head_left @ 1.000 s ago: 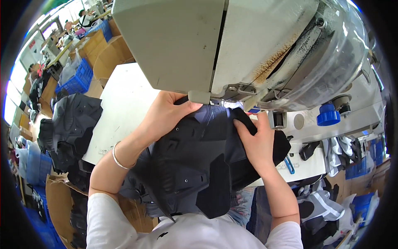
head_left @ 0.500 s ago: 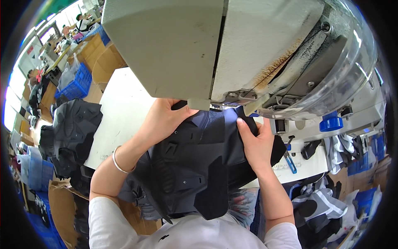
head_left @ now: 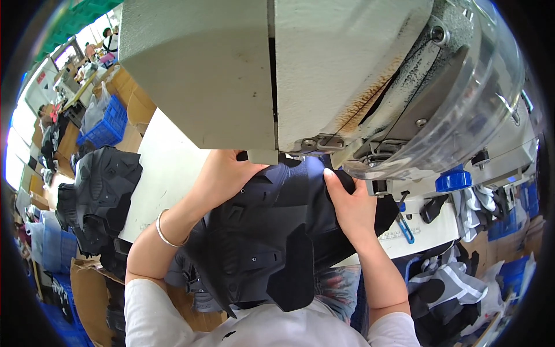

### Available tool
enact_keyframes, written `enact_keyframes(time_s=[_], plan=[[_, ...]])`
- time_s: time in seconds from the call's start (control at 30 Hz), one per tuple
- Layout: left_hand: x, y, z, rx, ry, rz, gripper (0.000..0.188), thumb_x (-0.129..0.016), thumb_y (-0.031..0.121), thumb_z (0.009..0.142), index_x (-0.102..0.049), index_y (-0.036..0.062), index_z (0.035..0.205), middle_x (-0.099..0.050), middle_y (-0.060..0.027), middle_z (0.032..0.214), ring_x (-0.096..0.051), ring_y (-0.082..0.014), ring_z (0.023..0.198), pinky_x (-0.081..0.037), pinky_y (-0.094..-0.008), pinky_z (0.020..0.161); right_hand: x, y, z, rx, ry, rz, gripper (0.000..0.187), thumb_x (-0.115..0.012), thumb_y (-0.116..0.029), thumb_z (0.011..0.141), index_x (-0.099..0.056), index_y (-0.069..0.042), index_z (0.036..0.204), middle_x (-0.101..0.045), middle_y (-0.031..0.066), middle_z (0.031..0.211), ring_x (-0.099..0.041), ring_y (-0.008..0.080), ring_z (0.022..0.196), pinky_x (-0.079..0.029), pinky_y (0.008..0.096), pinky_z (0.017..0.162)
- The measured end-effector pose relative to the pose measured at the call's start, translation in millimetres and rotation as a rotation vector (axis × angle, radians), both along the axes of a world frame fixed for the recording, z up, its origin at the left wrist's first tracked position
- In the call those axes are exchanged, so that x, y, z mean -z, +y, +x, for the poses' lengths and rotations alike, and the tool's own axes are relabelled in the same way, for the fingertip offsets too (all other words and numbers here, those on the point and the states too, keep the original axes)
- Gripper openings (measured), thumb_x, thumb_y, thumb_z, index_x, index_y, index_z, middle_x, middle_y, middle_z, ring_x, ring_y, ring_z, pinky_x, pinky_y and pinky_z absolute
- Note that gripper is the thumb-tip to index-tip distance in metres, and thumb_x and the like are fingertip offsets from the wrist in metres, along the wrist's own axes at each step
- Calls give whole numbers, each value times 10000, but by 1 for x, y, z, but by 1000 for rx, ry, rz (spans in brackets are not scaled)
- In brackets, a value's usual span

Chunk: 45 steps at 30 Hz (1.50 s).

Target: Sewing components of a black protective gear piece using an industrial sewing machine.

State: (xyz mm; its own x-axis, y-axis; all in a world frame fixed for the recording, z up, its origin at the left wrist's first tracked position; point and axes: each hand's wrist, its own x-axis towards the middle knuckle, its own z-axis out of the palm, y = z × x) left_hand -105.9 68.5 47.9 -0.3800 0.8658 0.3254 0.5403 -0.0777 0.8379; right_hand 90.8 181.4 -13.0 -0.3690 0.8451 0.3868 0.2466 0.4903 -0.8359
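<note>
A black moulded fabric panel (head_left: pixel 260 231) with small eyelets and raised pads spreads from my lap up onto the white sewing table. Its far edge lies beneath the head of a large off-white sewing machine (head_left: pixel 202 81), which hides the needle area. My left hand (head_left: pixel 228 178), with a silver bangle on the wrist, pinches the panel's far left part, its fingertips partly covered by the machine. On the panel's right side, my right hand (head_left: pixel 350 205) grips the fabric between the thumb on top and fingers curled out of sight.
Similar black panels (head_left: pixel 104 196) are piled at the table's left edge. A blue-handled tool (head_left: pixel 406 230) lies right of my right hand, below a blue knob (head_left: pixel 452 179). Grey and black pieces (head_left: pixel 448 289) heap at the lower right. An open cardboard box (head_left: pixel 89 301) stands lower left.
The machine head sits further left and lower in the picture as the view shifts. Both hands keep their hold on the panel, whose upper part has moved slightly left with them.
</note>
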Motion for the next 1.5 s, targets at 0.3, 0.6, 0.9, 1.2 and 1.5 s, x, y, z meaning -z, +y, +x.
enact_keyframes(time_s=[0.3, 0.6, 0.9, 1.2, 1.5], plan=[[-6, -1, 4, -4, 7, 40, 239, -727, 80, 801, -668, -13, 1013, -698, -63, 928, -626, -146, 879, -501, -290, 795, -24, -11, -1, -61, -41, -157, 375, -706, -225, 855, -634, 26, 1125, -664, 92, 1087, -598, 153, 1000, -445, 299, 916], [-6, -2, 2, -9, 26, 34, 255, -744, 65, 784, -670, -11, 1015, -697, -68, 933, -625, -150, 879, -500, -299, 800, -19, -9, -1, -109, 65, -177, 325, -703, -192, 861, -632, 22, 1096, -660, 69, 1049, -594, 139, 971, -450, 288, 890], [-2, 2, -4, 24, 55, -16, 276, -748, 77, 780, -664, -11, 1027, -693, -71, 951, -627, -155, 889, -493, -303, 814, -13, -5, -1, -124, 21, -125, 302, -690, -149, 863, -627, 24, 1102, -655, 65, 1055, -584, 128, 972, -436, 282, 906], [-2, 6, -8, 30, 193, 93, 234, -725, 85, 801, -651, -7, 1003, -680, -74, 921, -620, -162, 845, -500, -301, 774, -3, 2, -5, -68, 13, -87, 317, -664, -220, 866, -631, 14, 1078, -660, 48, 1009, -579, 116, 926, -442, 274, 871], [-5, 8, -11, 49, 300, 114, 153, -667, 54, 831, -637, -29, 955, -667, -86, 854, -598, -169, 751, -498, -316, 682, -15, -1, -6, -49, -7, -95, 315, -660, -220, 856, -635, 6, 1075, -663, 53, 1011, -588, 128, 934, -436, 275, 882]])
